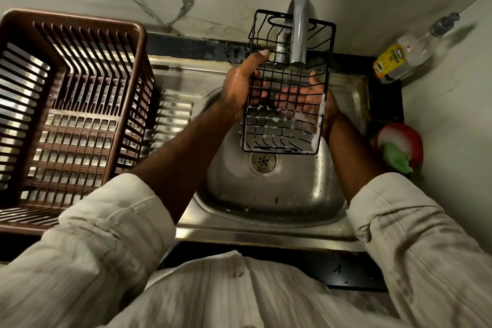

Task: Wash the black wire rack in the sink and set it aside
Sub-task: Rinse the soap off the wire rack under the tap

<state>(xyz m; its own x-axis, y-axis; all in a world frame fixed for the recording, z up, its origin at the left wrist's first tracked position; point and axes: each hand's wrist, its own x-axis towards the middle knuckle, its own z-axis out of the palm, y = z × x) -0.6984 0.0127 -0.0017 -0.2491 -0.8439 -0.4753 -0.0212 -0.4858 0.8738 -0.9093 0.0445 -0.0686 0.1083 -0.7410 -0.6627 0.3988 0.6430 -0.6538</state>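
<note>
A brown plastic dish basket (77,15) stands on the drainboard at left. Beside it, the left hand (239,82) grips the left rim of the black wire rack (282,125), which is held soapy under the running tap (299,29) above the steel sink (266,194). The right hand (308,96) lies beneath the mesh, fingers stretched flat. A dishwash bottle (399,58) and a red scrubber holder (404,146) sit at right.

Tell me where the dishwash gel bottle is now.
In the head view, the dishwash gel bottle sits on the counter at the far right, near the back right corner of the sink.
</note>
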